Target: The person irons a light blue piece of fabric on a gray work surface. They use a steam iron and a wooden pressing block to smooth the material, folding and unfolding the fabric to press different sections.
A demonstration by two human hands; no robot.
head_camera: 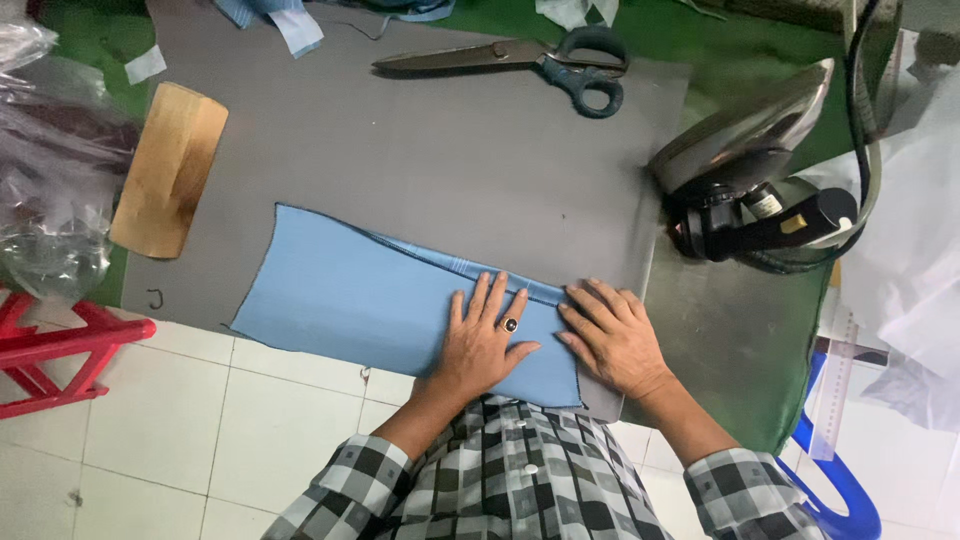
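A folded piece of light blue cloth (340,295) lies along the near edge of a grey pressing mat (440,150). My left hand (485,340), wearing a dark-stoned ring, rests flat on the cloth's right part with fingers spread. My right hand (615,335) lies just beside it, fingers pressing the cloth's right end and its folded top edge. Neither hand grips anything.
A heavy iron (755,170) stands tilted on its rest at the right, its cord running up. Large dark-handled scissors (530,60) lie at the mat's far edge. A wooden block (165,170) sits at the left beside clear plastic bags (45,170). A red stool (60,345) stands below left.
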